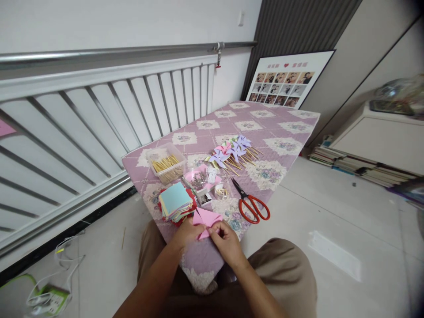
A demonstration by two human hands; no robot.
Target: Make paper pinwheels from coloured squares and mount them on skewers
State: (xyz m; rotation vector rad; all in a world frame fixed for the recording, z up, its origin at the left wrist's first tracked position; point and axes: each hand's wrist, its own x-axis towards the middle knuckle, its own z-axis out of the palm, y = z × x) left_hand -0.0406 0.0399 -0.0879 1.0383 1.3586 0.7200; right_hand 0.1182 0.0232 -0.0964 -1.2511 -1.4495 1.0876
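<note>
"As both forearms reach forward over the lap, how are the hands set?"

"They nearly meet over the near corner of the surface (203, 260). The left hand (188, 231) slants in from the left, its thumb laid across the pink paper (206, 217). The right hand (226, 241) comes from the other side, fingers curled, thumb and forefinger close together."

"And the grip?"

"Narrow on both sides: each pinches the paper, the left at its left edge, the right at the bent lower right part. Some fingers are hidden, so I can't tell how they sit beneath."

"Where exactly is the paper?"

"Between the two hands, just right of the stack (175, 198). The scissors (253, 207) lie farther right, apart from the right hand."
</note>
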